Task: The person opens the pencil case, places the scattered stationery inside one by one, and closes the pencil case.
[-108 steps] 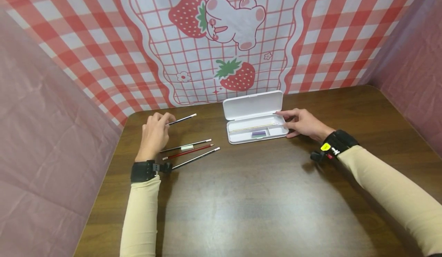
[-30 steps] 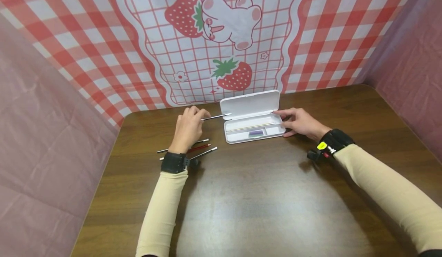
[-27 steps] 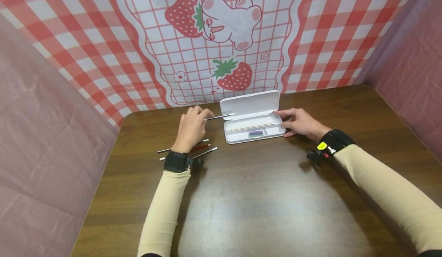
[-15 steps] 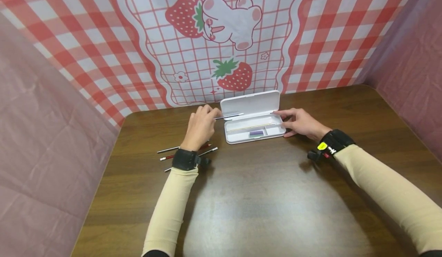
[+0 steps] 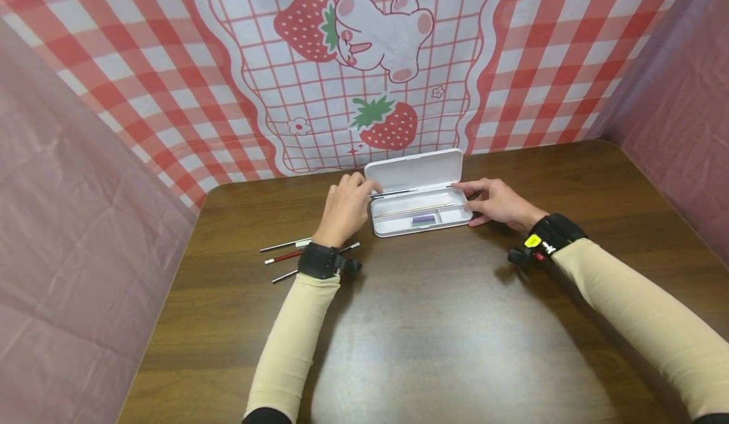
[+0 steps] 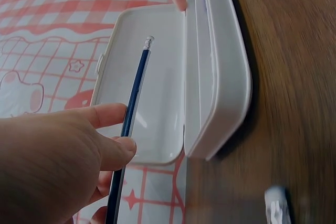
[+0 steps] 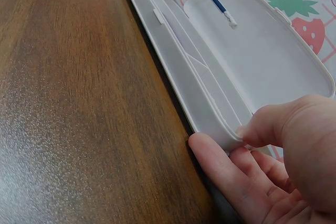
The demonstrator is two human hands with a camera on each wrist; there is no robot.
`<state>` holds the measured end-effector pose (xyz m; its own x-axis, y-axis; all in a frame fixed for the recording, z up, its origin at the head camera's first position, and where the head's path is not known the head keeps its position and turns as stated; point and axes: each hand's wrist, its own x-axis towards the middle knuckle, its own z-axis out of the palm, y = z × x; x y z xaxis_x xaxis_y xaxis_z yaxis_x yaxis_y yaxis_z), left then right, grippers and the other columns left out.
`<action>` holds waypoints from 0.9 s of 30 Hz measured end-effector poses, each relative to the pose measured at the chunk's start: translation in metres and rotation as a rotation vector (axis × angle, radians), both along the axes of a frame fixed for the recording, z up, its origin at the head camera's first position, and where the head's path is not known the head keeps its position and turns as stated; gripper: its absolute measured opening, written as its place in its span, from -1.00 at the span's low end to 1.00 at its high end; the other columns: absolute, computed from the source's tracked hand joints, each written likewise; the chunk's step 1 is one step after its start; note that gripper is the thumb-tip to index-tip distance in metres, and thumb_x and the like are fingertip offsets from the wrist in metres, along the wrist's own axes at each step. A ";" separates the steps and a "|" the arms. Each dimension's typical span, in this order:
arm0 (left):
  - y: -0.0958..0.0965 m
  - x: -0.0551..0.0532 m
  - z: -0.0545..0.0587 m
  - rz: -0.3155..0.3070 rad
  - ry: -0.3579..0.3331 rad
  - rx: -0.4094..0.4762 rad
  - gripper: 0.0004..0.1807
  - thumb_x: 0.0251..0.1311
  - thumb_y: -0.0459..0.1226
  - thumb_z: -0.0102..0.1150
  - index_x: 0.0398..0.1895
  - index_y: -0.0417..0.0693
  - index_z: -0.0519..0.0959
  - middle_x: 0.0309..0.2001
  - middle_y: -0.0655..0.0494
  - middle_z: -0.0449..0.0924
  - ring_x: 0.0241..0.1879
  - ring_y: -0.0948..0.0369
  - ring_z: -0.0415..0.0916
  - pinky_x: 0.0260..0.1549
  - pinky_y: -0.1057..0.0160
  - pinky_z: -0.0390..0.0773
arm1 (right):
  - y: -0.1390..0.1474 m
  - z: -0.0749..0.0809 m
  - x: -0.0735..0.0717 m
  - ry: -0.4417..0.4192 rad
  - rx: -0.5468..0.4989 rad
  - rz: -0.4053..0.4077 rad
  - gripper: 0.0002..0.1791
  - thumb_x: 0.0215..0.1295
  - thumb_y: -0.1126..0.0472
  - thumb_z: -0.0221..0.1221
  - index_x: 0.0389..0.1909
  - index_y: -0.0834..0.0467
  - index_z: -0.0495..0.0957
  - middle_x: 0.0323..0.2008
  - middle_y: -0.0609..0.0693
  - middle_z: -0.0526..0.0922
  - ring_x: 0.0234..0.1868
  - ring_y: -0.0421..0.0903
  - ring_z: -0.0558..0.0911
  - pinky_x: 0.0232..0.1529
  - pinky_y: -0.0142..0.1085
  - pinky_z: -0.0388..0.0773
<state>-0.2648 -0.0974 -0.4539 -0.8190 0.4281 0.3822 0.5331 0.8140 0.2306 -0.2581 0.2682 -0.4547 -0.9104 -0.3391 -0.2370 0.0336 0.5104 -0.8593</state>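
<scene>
My left hand (image 5: pixel 347 205) pinches a dark blue pencil (image 6: pixel 137 82) between thumb and fingers, its white eraser end pointing away from the palm. The pencil slants over the hinge side of an open white pencil case (image 5: pixel 376 226), in front of the raised lid (image 7: pixel 257 40). At the case's right end, my right hand (image 5: pixel 495 204) grips the wall, thumb on the rim and fingers outside, as the right wrist view shows. In the case lie a thin yellowish pencil (image 5: pixel 418 209) and a purple and green block (image 5: pixel 423 220) in the front compartment.
Left of the case, partly hidden by my left wrist, a red pencil (image 5: pixel 281 257), two dark pencils and a pale eraser (image 5: pixel 303 243) lie on the wooden table (image 5: pixel 433 323). A checked cloth (image 5: pixel 364 63) hangs right behind the case.
My left hand has picked the blue pencil up from the left side and carried it rightward to the case's lid. My right hand keeps its grip at the right end.
</scene>
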 end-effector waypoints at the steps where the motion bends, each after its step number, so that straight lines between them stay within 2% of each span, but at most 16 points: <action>1: 0.002 -0.002 -0.001 0.003 -0.011 -0.006 -0.66 0.47 -0.42 0.27 0.15 0.16 0.77 0.04 0.01 0.75 0.02 0.00 0.64 -0.17 -0.05 0.60 | 0.000 0.000 0.000 -0.001 0.001 0.000 -0.31 0.64 0.37 0.22 0.72 0.19 0.35 0.51 0.43 0.30 -0.03 -0.03 0.61 -0.15 -0.30 0.87; 2: 0.003 -0.006 -0.007 -0.002 -0.003 0.001 -0.65 0.48 -0.41 0.24 0.15 0.19 0.77 0.04 0.03 0.74 0.02 0.02 0.62 -0.20 -0.09 0.60 | 0.000 0.000 0.000 -0.002 0.002 -0.001 -0.31 0.64 0.37 0.22 0.72 0.18 0.35 0.51 0.43 0.30 -0.03 -0.03 0.61 -0.15 -0.30 0.87; 3: 0.005 -0.006 -0.006 -0.002 -0.017 -0.002 -0.64 0.51 -0.40 0.22 0.16 0.21 0.77 0.07 0.05 0.74 0.04 0.02 0.63 -0.19 -0.09 0.61 | 0.000 0.000 0.000 -0.003 0.003 -0.001 -0.31 0.64 0.36 0.22 0.72 0.18 0.35 0.51 0.43 0.29 -0.03 -0.03 0.61 -0.15 -0.30 0.87; 4: 0.010 0.001 0.005 0.005 -0.035 -0.020 -0.63 0.50 -0.45 0.21 0.17 0.15 0.77 0.10 -0.01 0.75 0.07 -0.04 0.64 -0.16 -0.14 0.62 | 0.000 0.000 0.000 -0.003 0.002 -0.001 -0.31 0.64 0.36 0.22 0.72 0.18 0.35 0.51 0.43 0.29 -0.03 -0.03 0.61 -0.16 -0.30 0.87; 7: 0.019 0.010 0.017 0.005 -0.054 -0.038 -0.64 0.54 -0.44 0.19 0.20 0.11 0.77 0.14 -0.03 0.76 0.12 -0.06 0.66 -0.13 -0.05 0.60 | 0.000 -0.001 -0.001 -0.004 0.001 -0.002 -0.31 0.64 0.37 0.22 0.72 0.18 0.35 0.51 0.42 0.29 -0.03 -0.03 0.62 -0.16 -0.30 0.87; 9: 0.024 0.015 0.025 0.000 -0.048 -0.053 -0.65 0.52 -0.44 0.22 0.20 0.08 0.77 0.13 -0.05 0.77 0.11 -0.07 0.67 -0.12 0.02 0.60 | 0.000 -0.001 -0.001 -0.004 0.001 -0.001 -0.30 0.63 0.36 0.23 0.72 0.17 0.35 0.51 0.42 0.29 -0.03 -0.03 0.62 -0.16 -0.30 0.87; 10: 0.026 0.015 0.024 -0.004 -0.032 -0.053 -0.66 0.51 -0.44 0.24 0.19 0.07 0.77 0.11 -0.05 0.77 0.10 -0.06 0.67 -0.13 0.03 0.59 | 0.000 -0.001 -0.001 -0.005 0.000 0.000 -0.30 0.64 0.36 0.23 0.72 0.17 0.35 0.51 0.42 0.29 -0.03 -0.04 0.62 -0.16 -0.30 0.87; 11: 0.028 0.013 0.022 -0.009 -0.025 -0.054 -0.66 0.49 -0.43 0.26 0.18 0.07 0.78 0.09 -0.04 0.77 0.09 -0.05 0.67 -0.14 0.02 0.60 | 0.000 -0.001 -0.001 -0.005 0.000 0.002 -0.30 0.64 0.36 0.23 0.72 0.18 0.35 0.51 0.42 0.30 -0.03 -0.04 0.62 -0.16 -0.30 0.87; 12: 0.028 0.001 0.009 -0.013 -0.012 -0.052 -0.67 0.49 -0.41 0.27 0.18 0.11 0.78 0.08 -0.01 0.77 0.08 -0.02 0.67 -0.14 0.02 0.62 | 0.000 0.000 0.000 -0.007 -0.002 0.001 -0.30 0.63 0.36 0.23 0.72 0.17 0.35 0.51 0.42 0.30 -0.03 -0.03 0.62 -0.16 -0.30 0.86; 13: 0.029 -0.003 0.003 -0.020 -0.004 -0.047 -0.66 0.47 -0.40 0.28 0.16 0.14 0.78 0.06 0.02 0.76 0.07 0.01 0.66 -0.17 -0.02 0.62 | 0.001 0.000 0.000 -0.007 -0.002 0.002 -0.30 0.63 0.36 0.24 0.72 0.17 0.35 0.51 0.41 0.31 -0.03 -0.03 0.61 -0.16 -0.31 0.86; 18: 0.035 -0.008 0.000 -0.036 -0.023 -0.041 -0.66 0.47 -0.40 0.29 0.16 0.16 0.78 0.06 0.02 0.74 0.09 0.01 0.65 -0.15 -0.05 0.63 | 0.000 0.002 0.002 -0.006 -0.005 -0.002 -0.30 0.63 0.36 0.25 0.71 0.17 0.37 0.49 0.40 0.33 -0.05 -0.05 0.62 -0.16 -0.32 0.86; 19: 0.037 -0.001 0.009 -0.036 -0.036 -0.047 -0.65 0.46 -0.42 0.30 0.16 0.14 0.78 0.07 -0.01 0.74 0.10 -0.02 0.65 -0.14 -0.09 0.64 | 0.000 0.002 0.002 -0.004 -0.004 -0.002 -0.30 0.63 0.35 0.25 0.71 0.16 0.37 0.49 0.40 0.33 -0.05 -0.05 0.62 -0.16 -0.32 0.86; 20: 0.038 -0.005 0.003 -0.037 -0.036 -0.048 -0.67 0.49 -0.39 0.29 0.18 0.17 0.77 0.08 0.02 0.74 0.13 0.01 0.65 -0.11 -0.02 0.64 | 0.000 0.002 0.002 -0.005 -0.004 -0.003 -0.30 0.63 0.35 0.25 0.71 0.17 0.37 0.49 0.40 0.33 -0.05 -0.05 0.62 -0.16 -0.32 0.86; 22: 0.039 -0.016 -0.010 -0.039 -0.035 -0.047 -0.62 0.48 -0.38 0.29 0.20 0.24 0.76 0.10 0.05 0.73 0.17 0.00 0.64 -0.13 -0.08 0.62 | 0.001 0.001 0.001 -0.007 -0.005 -0.004 -0.30 0.63 0.36 0.25 0.72 0.16 0.36 0.49 0.40 0.32 -0.04 -0.04 0.61 -0.16 -0.32 0.86; 25: 0.040 -0.037 -0.039 -0.039 -0.016 -0.044 -0.56 0.43 -0.37 0.29 0.21 0.36 0.75 0.09 0.11 0.71 0.18 0.02 0.62 -0.16 -0.07 0.58 | 0.001 0.000 0.001 -0.013 -0.002 -0.003 -0.29 0.63 0.35 0.24 0.72 0.16 0.35 0.51 0.41 0.30 -0.02 -0.03 0.61 -0.16 -0.32 0.86; 27: 0.043 -0.038 -0.042 -0.034 -0.021 -0.051 -0.53 0.39 -0.41 0.30 0.20 0.34 0.75 0.09 0.07 0.71 0.18 -0.03 0.62 -0.15 -0.09 0.58 | 0.001 -0.001 0.000 -0.015 0.000 -0.004 -0.29 0.63 0.35 0.24 0.73 0.15 0.35 0.52 0.41 0.29 -0.01 -0.02 0.61 -0.16 -0.32 0.86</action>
